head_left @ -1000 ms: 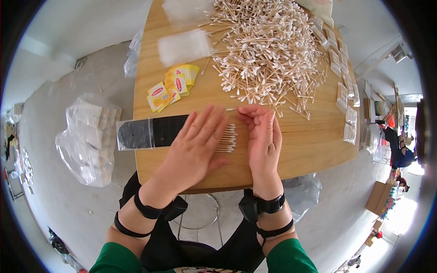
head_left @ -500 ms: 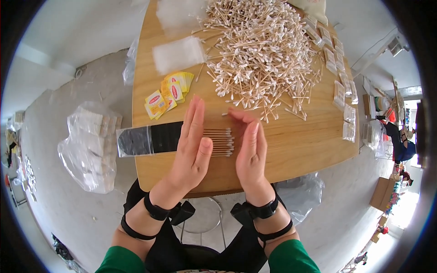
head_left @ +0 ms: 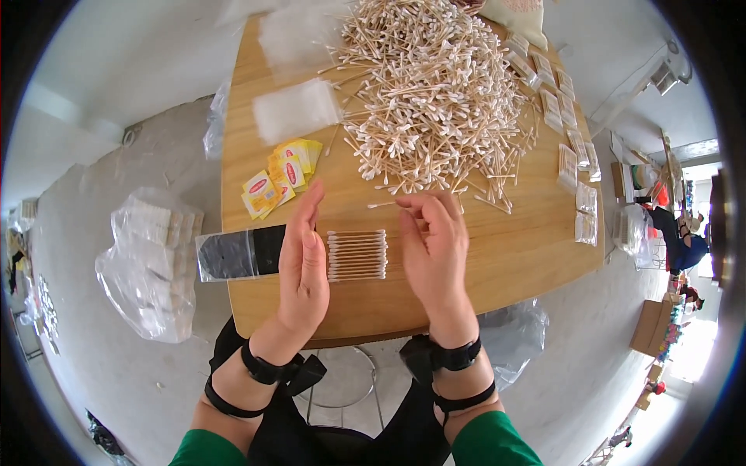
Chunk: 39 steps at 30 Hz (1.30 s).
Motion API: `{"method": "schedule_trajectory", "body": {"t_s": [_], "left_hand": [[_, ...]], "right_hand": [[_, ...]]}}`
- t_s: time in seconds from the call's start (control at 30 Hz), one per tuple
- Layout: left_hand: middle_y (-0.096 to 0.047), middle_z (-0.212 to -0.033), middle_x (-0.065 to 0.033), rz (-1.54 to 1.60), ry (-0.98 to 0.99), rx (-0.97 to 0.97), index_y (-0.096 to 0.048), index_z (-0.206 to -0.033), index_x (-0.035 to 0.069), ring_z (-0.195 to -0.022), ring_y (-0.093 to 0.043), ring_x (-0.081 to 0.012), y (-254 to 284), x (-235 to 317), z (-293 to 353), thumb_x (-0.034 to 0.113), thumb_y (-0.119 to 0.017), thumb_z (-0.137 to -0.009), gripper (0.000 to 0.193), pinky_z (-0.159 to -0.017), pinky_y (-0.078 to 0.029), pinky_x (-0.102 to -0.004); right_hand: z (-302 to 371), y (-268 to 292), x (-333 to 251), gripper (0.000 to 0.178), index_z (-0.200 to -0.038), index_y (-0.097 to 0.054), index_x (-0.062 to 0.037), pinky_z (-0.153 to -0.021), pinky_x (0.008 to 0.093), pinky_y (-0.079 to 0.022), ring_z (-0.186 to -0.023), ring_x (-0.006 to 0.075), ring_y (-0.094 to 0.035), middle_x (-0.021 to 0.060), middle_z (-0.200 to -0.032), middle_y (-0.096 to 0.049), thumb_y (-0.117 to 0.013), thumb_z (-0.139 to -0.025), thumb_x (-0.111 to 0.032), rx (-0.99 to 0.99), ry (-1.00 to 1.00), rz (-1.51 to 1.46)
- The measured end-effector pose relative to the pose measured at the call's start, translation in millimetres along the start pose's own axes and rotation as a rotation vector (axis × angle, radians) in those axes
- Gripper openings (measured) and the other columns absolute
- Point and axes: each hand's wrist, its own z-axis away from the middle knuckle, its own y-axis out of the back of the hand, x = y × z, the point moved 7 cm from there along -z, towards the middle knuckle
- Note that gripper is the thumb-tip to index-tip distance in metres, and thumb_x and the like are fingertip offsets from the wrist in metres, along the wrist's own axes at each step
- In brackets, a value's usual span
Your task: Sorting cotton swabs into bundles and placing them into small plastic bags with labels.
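A neat row of double-ended cotton swabs [head_left: 357,255] lies side by side on the wooden table between my hands. My left hand [head_left: 305,264] stands on edge at the row's left ends, fingers stretched and thumb up, holding nothing. Behind it lies a black strip in a clear sleeve [head_left: 237,253], its right end hidden by that hand. To the right of the row is my right hand [head_left: 439,245], fingers loosely bent and thumb apart. Its index fingertip is at a single loose cotton swab [head_left: 381,206], whose right part is hidden.
A big heap of cotton swabs [head_left: 435,93] covers the far middle. Yellow cards [head_left: 268,186] and a stack of clear bags [head_left: 295,111] lie at the left. Filled swab packs [head_left: 567,167] line the right edge. A bag of packs [head_left: 151,264] is on the floor left.
My left hand has shifted left off the swab row, baring its left ends. My right hand has turned palm down and its fingers have bent beside the loose swab. The view has tilted slightly.
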Motion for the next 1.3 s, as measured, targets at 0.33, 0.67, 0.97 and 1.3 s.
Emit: {"method": "schedule_trajectory", "body": {"t_s": [0.33, 0.67, 0.97, 1.3], "left_hand": [[-0.047, -0.155, -0.0194, -0.9, 0.176, -0.205, -0.039, -0.154, -0.006, -0.145, -0.044, -0.0294, -3.1, 1.9, -15.6, 0.041, -0.032, -0.115, 0.061, -0.121, -0.029, -0.0392], [-0.068, -0.126, -0.0207, -1.101, 0.133, -0.397, -0.048, -0.146, -0.004, -0.119, -0.063, -0.0353, -14.4, -1.8, -13.3, 0.041, -0.036, -0.113, 0.057, -0.119, -0.033, -0.0492], [-0.071, -0.115, -0.0144, -1.136, 0.127, -0.385, -0.054, -0.142, -0.002, -0.104, -0.067, -0.0281, -14.2, -0.9, -13.0, 0.041, -0.038, -0.113, 0.054, -0.118, -0.035, -0.0493], [-0.067, -0.116, -0.0177, -1.074, 0.193, -0.304, -0.054, -0.14, -0.004, -0.104, -0.066, -0.0292, -14.5, 2.0, -13.6, 0.038, -0.037, -0.114, 0.052, -0.11, -0.043, -0.0419]], "right_hand": [[-8.5, 3.6, -0.9, 0.008, -0.093, -0.07, -0.005, -0.078, 0.0431, -0.051, -0.093, 0.0323, -0.061, 0.01, -0.095, -0.06, -0.073, -0.085, -0.005, -0.033, 0.116, 0.429], [-11.1, 28.9, 11.4, 0.018, -0.094, -0.063, -0.0065, -0.075, 0.0448, -0.05, -0.088, 0.0332, -0.063, 0.0106, -0.094, -0.064, -0.078, -0.084, -0.01, -0.008, 0.056, 0.441], [-6.0, 35.9, 28.6, 0.025, -0.097, -0.058, -0.0054, -0.075, 0.0461, -0.05, -0.087, 0.0356, -0.063, 0.0121, -0.092, -0.062, -0.078, -0.086, -0.014, -0.054, -0.107, 0.52], [-4.8, 45.2, 18.8, 0.012, -0.087, -0.058, -0.0043, -0.069, 0.0471, -0.051, -0.08, 0.0364, -0.063, 0.0124, -0.087, -0.062, -0.07, -0.087, -0.007, -0.036, -0.065, 0.513]]}}
